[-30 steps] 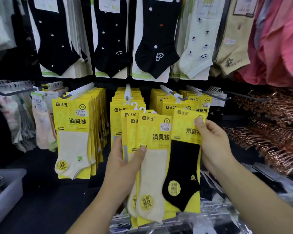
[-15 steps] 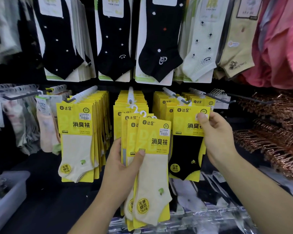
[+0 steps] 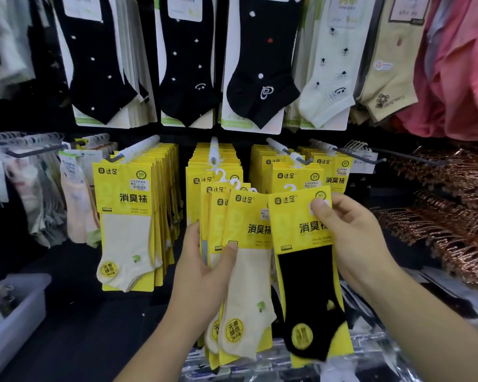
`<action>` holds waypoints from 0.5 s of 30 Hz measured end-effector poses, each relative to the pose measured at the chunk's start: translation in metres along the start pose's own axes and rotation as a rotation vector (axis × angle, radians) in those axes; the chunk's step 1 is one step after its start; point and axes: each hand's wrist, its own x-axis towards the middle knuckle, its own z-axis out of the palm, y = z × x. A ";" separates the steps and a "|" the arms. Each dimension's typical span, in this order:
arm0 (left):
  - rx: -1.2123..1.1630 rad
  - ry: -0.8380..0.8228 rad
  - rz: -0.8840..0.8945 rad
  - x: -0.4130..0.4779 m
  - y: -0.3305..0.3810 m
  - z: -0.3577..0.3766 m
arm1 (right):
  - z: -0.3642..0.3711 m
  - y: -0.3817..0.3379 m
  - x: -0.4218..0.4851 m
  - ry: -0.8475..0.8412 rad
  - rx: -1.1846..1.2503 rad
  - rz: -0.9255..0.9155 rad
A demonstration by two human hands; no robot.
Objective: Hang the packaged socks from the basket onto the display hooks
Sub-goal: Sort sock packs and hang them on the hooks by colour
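My left hand [image 3: 204, 268] grips a fanned stack of yellow sock packs [image 3: 246, 271] holding cream socks, thumb across the front one. Just to its right, my right hand [image 3: 353, 238] pinches the top of another yellow pack with a black sock [image 3: 309, 288], which slightly overlaps the stack. Behind them, display hooks stick out of the wall: a left hook [image 3: 138, 150] full of cream sock packs [image 3: 127, 216], a middle hook [image 3: 214, 150] and a right hook [image 3: 284, 154], both with yellow packs. The basket is not clearly in view.
Black and white socks on cards [image 3: 260, 78] hang in the row above. Copper-coloured hangers [image 3: 458, 216] are piled at the right, pink cloth [image 3: 458, 64] above them. A grey bin [image 3: 20, 312] stands at lower left. Clear-wrapped goods [image 3: 260, 365] lie below my hands.
My right hand lifted the black sock pack back toward the right hook half a second ago. It has since come down and nearer, beside the stack. The left hand stayed nearly still.
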 end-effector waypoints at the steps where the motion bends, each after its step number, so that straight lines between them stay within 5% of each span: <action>1: -0.009 -0.009 0.002 -0.002 0.002 0.003 | 0.005 0.002 -0.004 -0.017 -0.005 0.008; 10: -0.075 -0.005 -0.084 -0.010 0.003 0.019 | 0.027 0.003 -0.021 0.031 0.016 0.211; 15: 0.040 -0.024 -0.011 -0.009 -0.001 0.015 | 0.017 -0.012 -0.012 -0.132 -0.321 0.141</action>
